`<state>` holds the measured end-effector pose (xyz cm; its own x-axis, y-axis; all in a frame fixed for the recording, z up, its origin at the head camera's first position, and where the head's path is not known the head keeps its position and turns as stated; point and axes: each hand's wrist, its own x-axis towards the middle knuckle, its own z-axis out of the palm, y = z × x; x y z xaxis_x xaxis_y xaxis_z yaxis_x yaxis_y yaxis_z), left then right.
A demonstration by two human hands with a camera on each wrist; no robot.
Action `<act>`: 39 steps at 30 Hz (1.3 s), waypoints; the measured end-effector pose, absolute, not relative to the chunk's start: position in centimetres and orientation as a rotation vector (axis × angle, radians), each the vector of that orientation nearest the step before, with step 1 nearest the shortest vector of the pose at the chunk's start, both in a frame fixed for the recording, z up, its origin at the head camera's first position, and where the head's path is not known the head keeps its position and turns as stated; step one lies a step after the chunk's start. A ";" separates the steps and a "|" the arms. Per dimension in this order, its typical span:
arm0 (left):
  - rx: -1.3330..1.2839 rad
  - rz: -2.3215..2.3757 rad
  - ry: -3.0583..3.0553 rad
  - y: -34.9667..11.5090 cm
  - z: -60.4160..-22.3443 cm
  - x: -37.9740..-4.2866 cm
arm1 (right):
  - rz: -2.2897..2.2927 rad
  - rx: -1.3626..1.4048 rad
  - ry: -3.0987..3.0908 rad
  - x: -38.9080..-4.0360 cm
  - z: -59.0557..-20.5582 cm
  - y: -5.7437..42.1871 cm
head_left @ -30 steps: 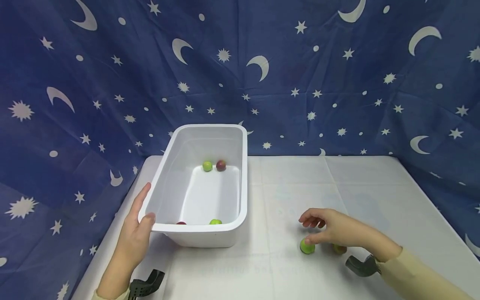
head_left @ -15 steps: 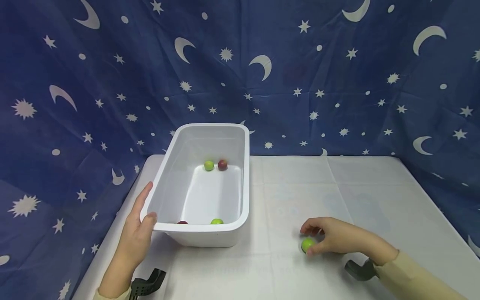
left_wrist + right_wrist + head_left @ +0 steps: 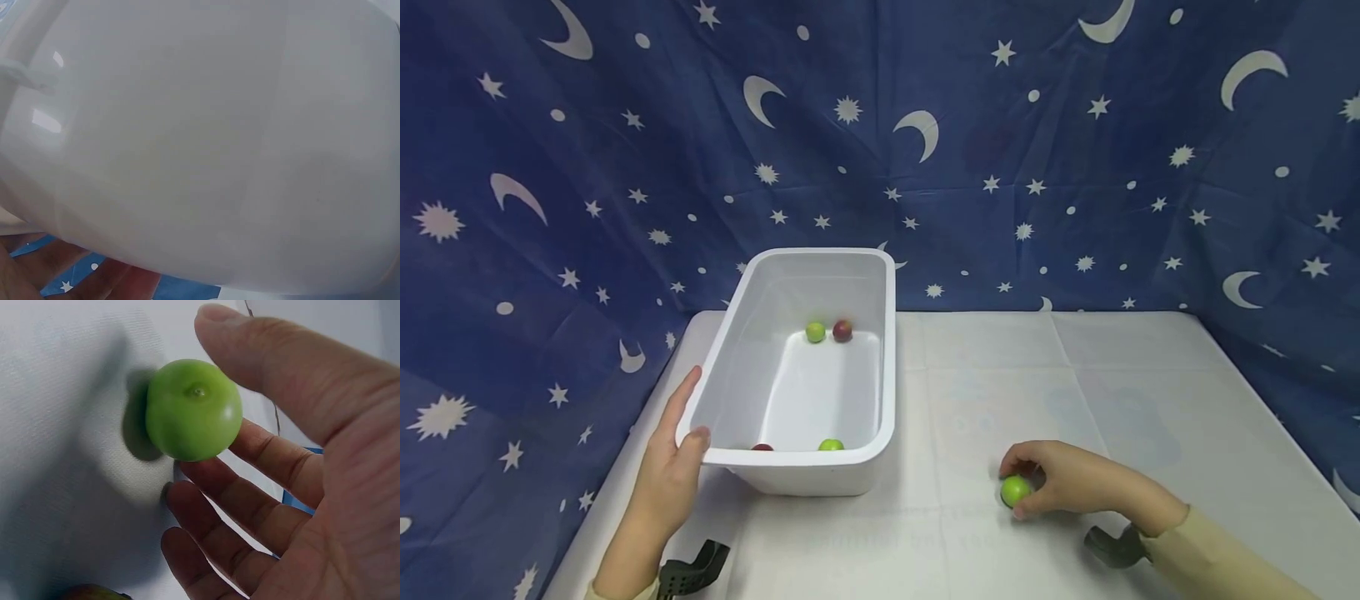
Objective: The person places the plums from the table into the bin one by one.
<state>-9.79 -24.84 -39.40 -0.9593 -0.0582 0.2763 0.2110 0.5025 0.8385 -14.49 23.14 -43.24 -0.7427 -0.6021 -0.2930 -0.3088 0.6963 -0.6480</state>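
Observation:
A small green apple [image 3: 1015, 492] lies on the white tablecloth at the right in the head view. My right hand [image 3: 1067, 479] reaches around it, thumb on the near side and fingertips on the far side. The right wrist view shows this green apple [image 3: 194, 409] between thumb and index finger, its shadow close beside it on the cloth. At the left, my left hand [image 3: 670, 471] holds the near-left corner of a white plastic tub [image 3: 805, 482], thumb over the rim. In the left wrist view the tub wall [image 3: 187, 144] fills most of the picture, fingers below it.
Inside the tub, a green apple [image 3: 816, 332] and a dark red apple [image 3: 842, 331] sit at the far end. Another green apple [image 3: 831, 445] and a red one [image 3: 762, 447] show behind the near rim. A reddish fruit [image 3: 94, 592] lies near my right hand.
My right hand has lowered and its thumb and fingers have come together around the green apple. The left hand and the tub stay in place.

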 end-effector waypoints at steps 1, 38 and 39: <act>-0.130 -1.440 -2.476 -24.8 -39.4 -9.8 | -0.803 -0.698 2.415 -14.5 -43.3 23.1; -0.155 -1.430 -2.459 -24.8 -39.5 -9.9 | -0.888 -0.594 2.502 -15.1 -43.1 23.1; -0.157 -1.427 -2.459 -24.8 -39.5 -9.9 | -0.900 -0.599 2.505 -15.2 -42.9 23.1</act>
<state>-9.86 -24.79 -39.50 -0.9510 -0.0523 0.3047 0.2387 0.5023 0.8311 -15.19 23.10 -42.92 -0.8236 -0.5186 -0.2297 -0.2539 0.6992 -0.6683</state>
